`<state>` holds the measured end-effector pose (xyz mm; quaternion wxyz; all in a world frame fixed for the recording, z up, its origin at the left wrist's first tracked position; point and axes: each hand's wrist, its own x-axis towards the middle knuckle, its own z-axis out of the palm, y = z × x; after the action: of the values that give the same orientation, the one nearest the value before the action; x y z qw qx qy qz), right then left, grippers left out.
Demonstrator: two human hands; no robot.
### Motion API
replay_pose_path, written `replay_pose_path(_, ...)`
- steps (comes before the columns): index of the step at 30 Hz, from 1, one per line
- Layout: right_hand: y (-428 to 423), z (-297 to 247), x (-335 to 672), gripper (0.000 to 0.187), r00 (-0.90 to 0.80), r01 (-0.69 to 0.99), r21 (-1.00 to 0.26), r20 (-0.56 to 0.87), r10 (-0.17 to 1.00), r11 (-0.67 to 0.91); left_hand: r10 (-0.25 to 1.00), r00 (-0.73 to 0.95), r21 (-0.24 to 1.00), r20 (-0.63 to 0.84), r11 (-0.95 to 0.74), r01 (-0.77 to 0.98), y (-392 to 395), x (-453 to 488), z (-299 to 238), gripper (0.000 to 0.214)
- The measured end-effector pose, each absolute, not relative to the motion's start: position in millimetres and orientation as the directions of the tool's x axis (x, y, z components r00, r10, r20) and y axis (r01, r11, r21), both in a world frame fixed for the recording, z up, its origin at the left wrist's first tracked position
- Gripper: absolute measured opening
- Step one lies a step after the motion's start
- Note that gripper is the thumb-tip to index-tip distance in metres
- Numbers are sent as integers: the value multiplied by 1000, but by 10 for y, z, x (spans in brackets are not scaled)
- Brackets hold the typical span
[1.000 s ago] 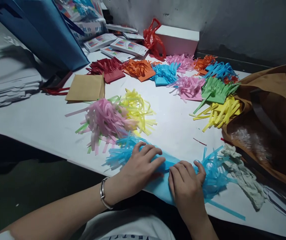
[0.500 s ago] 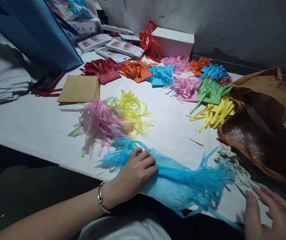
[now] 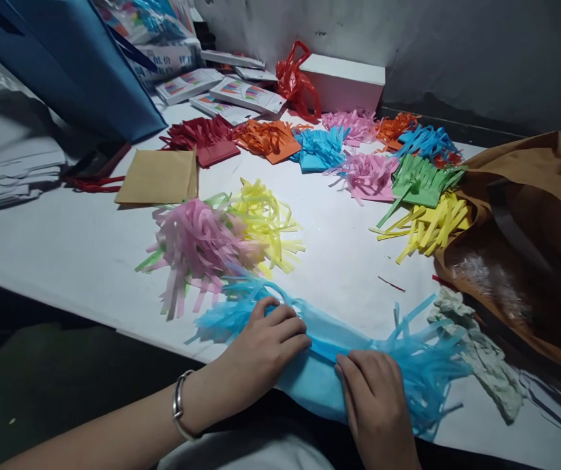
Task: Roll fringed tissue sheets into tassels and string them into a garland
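A light blue paper roll (image 3: 322,356) with fringed ends lies along the near edge of the white table (image 3: 79,248). My left hand (image 3: 265,352), with a silver bracelet on the wrist, presses on its left part, fingers curled over the paper. My right hand (image 3: 373,391) grips the middle-right part, fingers closed on it. Blue fringe fans out left of my left hand and right of my right hand.
Pink, yellow and green fringed bundles (image 3: 211,238) lie just beyond the roll. Many coloured fringed papers (image 3: 368,170) sit farther back, with a tan sheet (image 3: 157,176), a white box (image 3: 343,81), a blue bag (image 3: 74,65), a brown bag (image 3: 520,222) and a crumpled white cloth (image 3: 480,352).
My right hand, off to the far right half a second ago, has come back onto the blue paper. My left hand stayed on the roll.
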<state>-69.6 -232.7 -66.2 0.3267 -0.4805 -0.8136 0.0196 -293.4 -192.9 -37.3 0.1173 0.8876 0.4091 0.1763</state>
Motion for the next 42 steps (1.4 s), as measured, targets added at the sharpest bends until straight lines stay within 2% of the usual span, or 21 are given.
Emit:
replay_pose_path(4,-2339,-650,-759,19,-179,850,-378,448,876,367,859,489,406,147,-504,762,-1915,-2858,-315,14)
replay_pose_path(8,-2287,-593,-820,27,-114,914,-321,383,917,248,902,432,398,25,-405,823,-1846,-2819,-266,14)
replay_pose_path(10,-2266,-557,-822,24,-89,928,-295,417,905,227,901,434,388,-16,-394,833,-1812,-2815,-255,12)
replay_pose_path(12,-2252,-531,-827,19,-126,916,-277,485,865,289,898,439,380,-31,-395,836,-1791,-2812,-256,11)
replay_pose_path(14,-2243,-527,-847,18,-246,859,-272,521,817,433,894,448,381,-22,-407,830,-1788,-2806,-266,8)
replay_pose_path(16,-2234,-545,-875,18,-355,780,-296,516,779,551,878,478,389,34,-452,803,-1801,-2801,-278,9)
replay_pose_path(18,-2223,-570,-894,18,-376,754,-313,514,771,577,834,537,382,129,-542,749,-1820,-2803,-285,12)
replay_pose_path(21,-2201,-587,-901,16,-348,756,-332,526,776,564,742,629,330,232,-668,667,-1842,-2819,-292,14)
replay_pose_path(26,-2180,-573,-936,18,-370,741,-352,497,785,572,673,693,288,258,-738,610,-1834,-2841,-337,16)
replay_pose_path(33,-2262,-662,-761,20,-335,815,-289,472,815,503,769,631,345,102,-622,703,-1834,-2827,-347,11)
replay_pose_path(39,-2287,-624,-741,16,-211,878,-335,373,904,343,840,541,275,-41,-512,814,-1816,-2651,-215,8)
replay_pose_path(42,-2266,-576,-795,14,-143,905,-337,330,933,258,852,523,214,-31,-506,836,-1771,-2593,-222,8)
